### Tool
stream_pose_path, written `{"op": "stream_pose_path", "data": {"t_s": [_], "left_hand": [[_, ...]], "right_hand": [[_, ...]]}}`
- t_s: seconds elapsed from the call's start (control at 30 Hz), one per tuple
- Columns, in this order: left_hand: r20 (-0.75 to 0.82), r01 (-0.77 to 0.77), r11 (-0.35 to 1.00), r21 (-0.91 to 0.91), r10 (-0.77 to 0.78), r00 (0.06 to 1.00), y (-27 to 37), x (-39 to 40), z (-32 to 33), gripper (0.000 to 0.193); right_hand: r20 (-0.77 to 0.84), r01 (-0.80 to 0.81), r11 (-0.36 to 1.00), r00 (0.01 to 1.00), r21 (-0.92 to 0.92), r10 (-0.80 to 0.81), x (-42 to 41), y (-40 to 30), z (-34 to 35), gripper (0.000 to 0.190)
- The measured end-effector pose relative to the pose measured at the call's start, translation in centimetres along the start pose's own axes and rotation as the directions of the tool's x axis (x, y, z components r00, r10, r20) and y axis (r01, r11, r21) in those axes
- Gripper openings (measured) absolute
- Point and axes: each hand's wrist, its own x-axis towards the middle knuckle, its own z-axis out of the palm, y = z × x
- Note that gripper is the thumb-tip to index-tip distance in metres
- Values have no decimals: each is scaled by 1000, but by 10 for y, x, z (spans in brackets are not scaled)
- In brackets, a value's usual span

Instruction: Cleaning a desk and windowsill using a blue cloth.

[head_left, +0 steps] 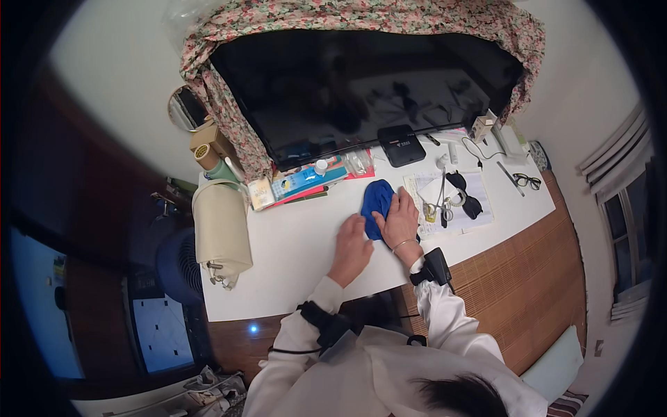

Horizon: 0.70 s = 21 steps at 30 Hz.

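Observation:
A blue cloth item [376,200], soft and creased, lies on the white tabletop [292,260] in front of me. My right hand [402,221] rests palm down over its right side, with the thumb spread away from the extended fingers. At the cloth's lower left edge is my left hand [352,251], its fingers bent. Whether those fingertips pinch the fabric cannot be made out. Part of the cloth is hidden beneath my right hand.
Right of the cloth, papers [482,203] carry black sunglasses [466,195] and small items. Eyeglasses [527,181] lie farther right. A cream bag [221,229] stands at the left edge. Behind are a black set-top box [401,146], stacked books [307,182] and a large television [365,88].

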Motion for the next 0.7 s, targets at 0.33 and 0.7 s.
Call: {"op": "stream_pose_path", "data": {"t_s": [0.33, 0.7], "left_hand": [[-291, 314, 936, 159, -260, 921, -62, -48, -74, 49], [-258, 377, 922, -89, -387, 885, -83, -59, -86, 48]], "right_hand": [[140, 208, 953, 974, -220, -180, 2, -94, 49, 34], [177, 412, 850, 857, 329, -484, -13, -102, 38, 21]]}}
